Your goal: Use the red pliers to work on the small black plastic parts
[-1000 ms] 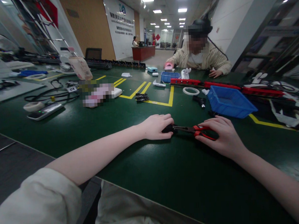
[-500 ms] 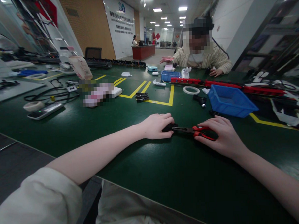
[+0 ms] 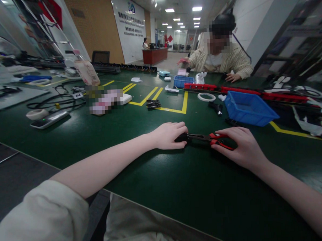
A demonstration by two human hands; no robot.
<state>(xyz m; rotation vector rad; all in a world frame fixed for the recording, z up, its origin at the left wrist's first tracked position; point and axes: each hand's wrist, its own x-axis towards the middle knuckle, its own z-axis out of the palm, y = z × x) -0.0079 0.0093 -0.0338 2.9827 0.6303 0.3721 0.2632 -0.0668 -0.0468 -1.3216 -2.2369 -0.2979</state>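
Observation:
My left hand [image 3: 171, 136] is closed round a small black part [image 3: 181, 137], most of it hidden by the fingers. In my right hand [image 3: 240, 143] are long-nose pliers [image 3: 204, 137] with red and black handles. Their jaws point left and meet the near end of the black part; whether they grip it I cannot tell. The handles stand somewhat apart between my thumb and fingers. Both hands are low over the green table [image 3: 158, 177].
Beyond my right hand stands a blue bin [image 3: 249, 109], with a black fitting [image 3: 216, 108] and a white ring [image 3: 206, 97] to its left. Several dark metal pieces [image 3: 153, 103] lie ahead. A silver device [image 3: 50, 120] rests at left. Across the table sits a person [image 3: 219, 57].
The pliers' handles have spread wider in my right hand, and the pliers have shifted slightly right. My left hand stays in place. The person opposite has moved a little to the right.

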